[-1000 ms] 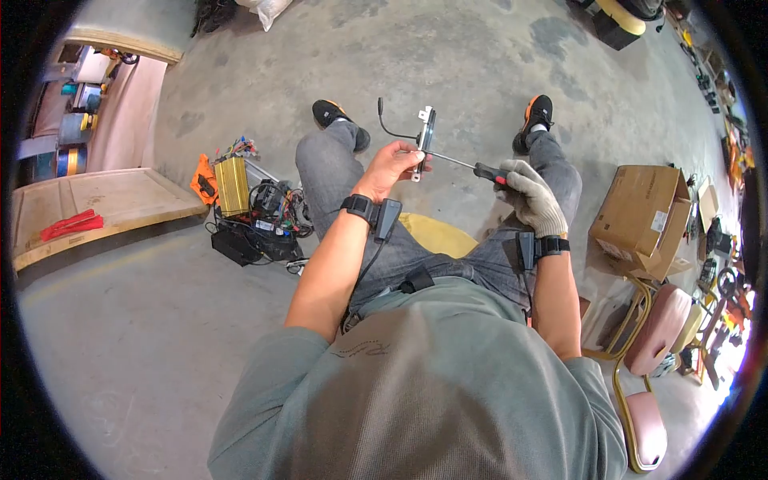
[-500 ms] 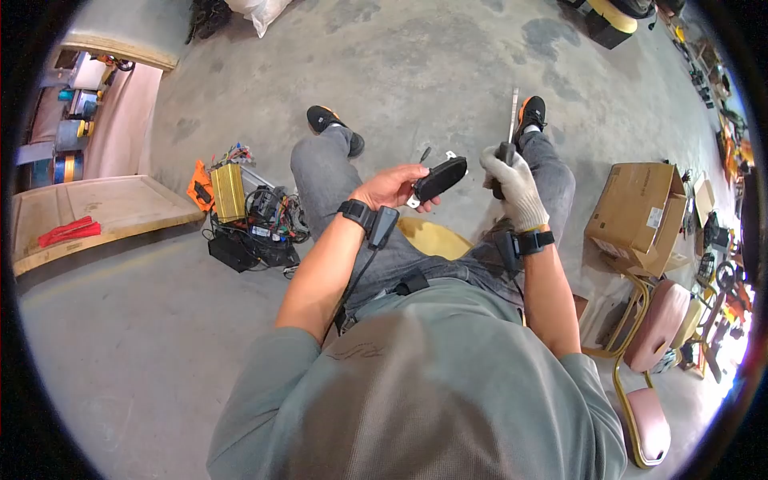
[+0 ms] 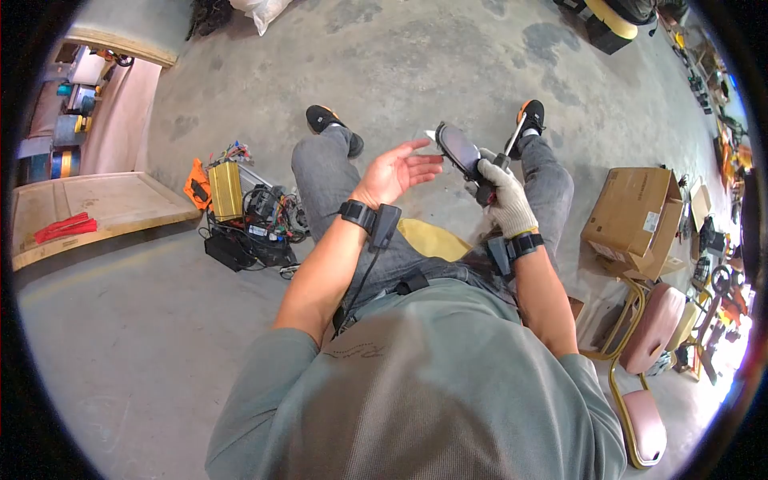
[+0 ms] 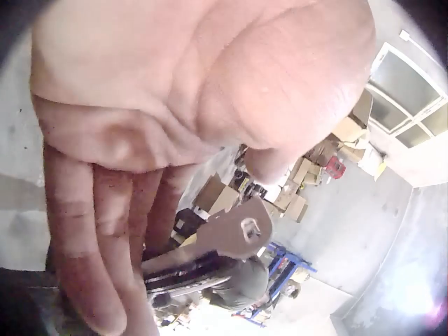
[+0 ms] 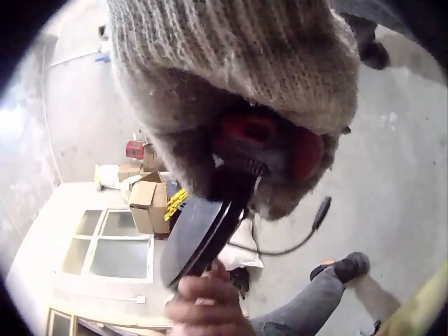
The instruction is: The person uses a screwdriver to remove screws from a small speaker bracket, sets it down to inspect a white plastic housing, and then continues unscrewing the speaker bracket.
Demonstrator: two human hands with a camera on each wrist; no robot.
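My right hand [image 3: 510, 202], in a pale knitted glove, grips a screwdriver [image 3: 489, 190] with a red and black handle, its shaft angled up. The same hand also holds one end of a flat oval black unit [image 3: 460, 150] with a glossy face. At the unit's other end is a metal bracket tab [image 4: 241, 231], plain in the left wrist view. A thin black cable [image 5: 290, 246] trails off beside it. My bare left hand [image 3: 394, 172] lies palm up, fingers extended, its fingertips close to the unit's free end.
Electronic parts with wires [image 3: 268, 216] and a gold box [image 3: 227, 192] lie on the floor at left, near a wooden board [image 3: 112, 208] bearing red gloves or cloth [image 3: 66, 227]. A cardboard box [image 3: 628, 212] and a pink-padded chair [image 3: 656, 328] stand at right. A yellow seat [image 3: 432, 239] shows between the legs.
The oval unit has passed from my left hand to my right, and its glossy face has turned up. My left fingers have straightened. The screwdriver has swung upward, away from the unit.
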